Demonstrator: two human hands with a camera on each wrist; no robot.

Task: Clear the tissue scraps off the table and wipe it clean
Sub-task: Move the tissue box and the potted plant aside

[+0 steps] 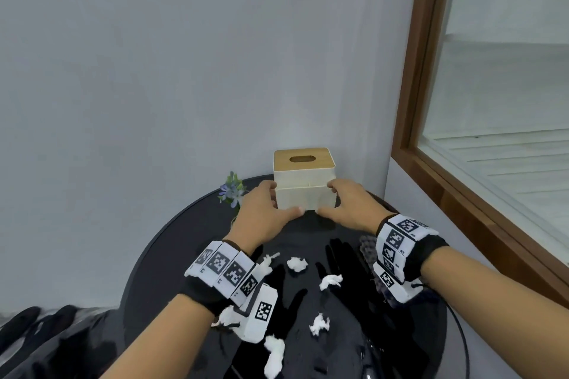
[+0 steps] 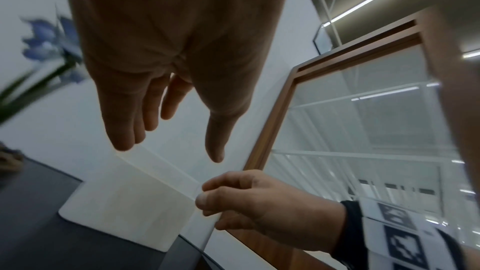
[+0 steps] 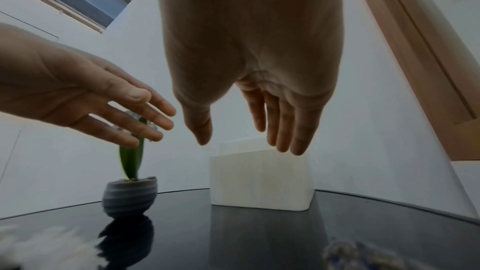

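1. The left hand (image 1: 267,215) and right hand (image 1: 349,208) are seen at the two sides of the white tissue box (image 1: 304,184), at the far edge of the round black table (image 1: 160,243), against the wall corner.
2. Left hand: fingers are stretched out and spread in both wrist views; nothing is gripped. In the head view it looks to touch the box's left side, thumb along the front bottom edge; real contact cannot be confirmed.
3. Right hand: fingers straight in the right wrist view, a bit more bent in the left wrist view, over the box's right front corner. No closed grip is shown.
4. Tissue scraps (image 1: 297,264) are scattered over the near half of the table, between and under the wrists; one (image 1: 274,357) lies near the front edge.
5. A small potted flower (image 1: 232,192) is set just left of the box, near the table rim.
6. A grey knitted cloth (image 1: 368,249) is partly hidden under the right wrist.
7. Free table surface is seen between box and scraps.
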